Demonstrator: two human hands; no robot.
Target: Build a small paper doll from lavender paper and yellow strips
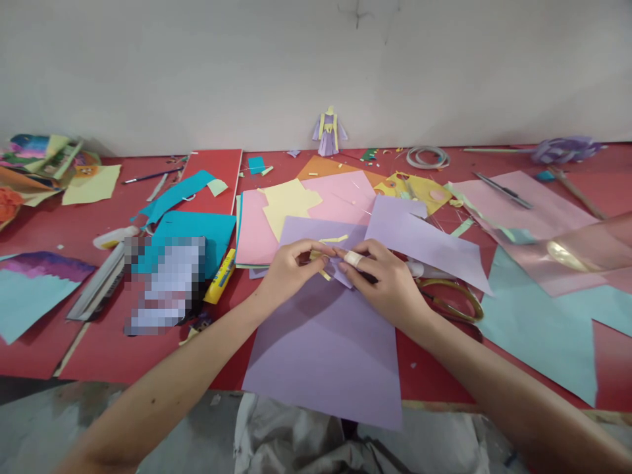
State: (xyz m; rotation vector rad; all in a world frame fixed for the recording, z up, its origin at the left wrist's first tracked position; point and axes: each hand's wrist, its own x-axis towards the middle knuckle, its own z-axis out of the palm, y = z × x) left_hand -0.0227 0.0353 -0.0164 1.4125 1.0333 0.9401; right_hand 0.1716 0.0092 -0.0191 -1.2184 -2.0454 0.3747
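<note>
My left hand (295,268) and my right hand (388,273) meet over a large purple sheet of paper (326,355). Between their fingertips is a small folded purple paper piece (343,275), pinched by both. Narrow yellow paper strips (336,239) show beside my left fingers; whether they are attached to the piece is partly hidden. White tape wraps one finger of my right hand. Against the wall stands a small purple-and-yellow paper dress figure (329,135).
Scissors with olive handles (457,299) lie right of my right hand. A yellow glue stick (220,276), a box cutter (503,189), and pink (340,194), yellow (286,205) and light-blue paper (543,336) cover the red table. A blurred gold-gleaming shape (567,255) is at right.
</note>
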